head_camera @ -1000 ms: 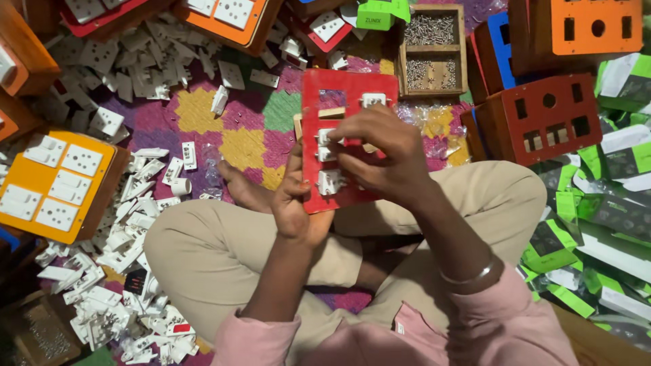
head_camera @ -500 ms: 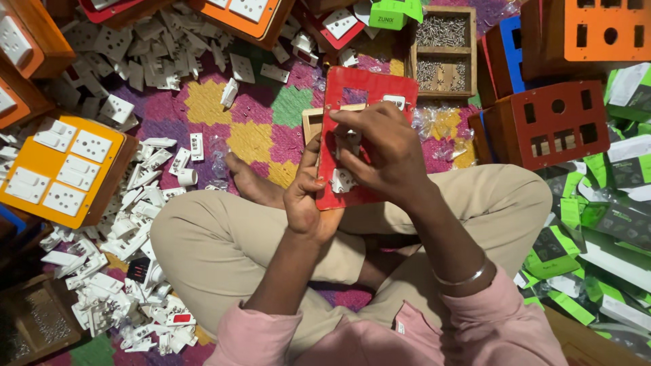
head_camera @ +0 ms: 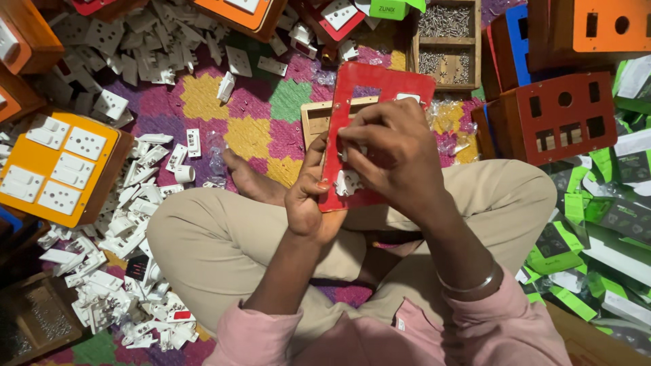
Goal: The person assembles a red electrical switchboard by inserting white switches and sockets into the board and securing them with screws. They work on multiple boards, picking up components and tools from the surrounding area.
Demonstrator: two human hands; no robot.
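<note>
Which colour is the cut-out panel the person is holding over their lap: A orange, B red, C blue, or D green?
B: the panel gripped by the left hand and worked on by the right hand is red, with white switch parts fitted in it.

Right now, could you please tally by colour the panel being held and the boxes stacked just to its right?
Red: 2, the red panel and the red box
Orange: 1, the orange box
Blue: 1, the blue box
Total: 4
</note>
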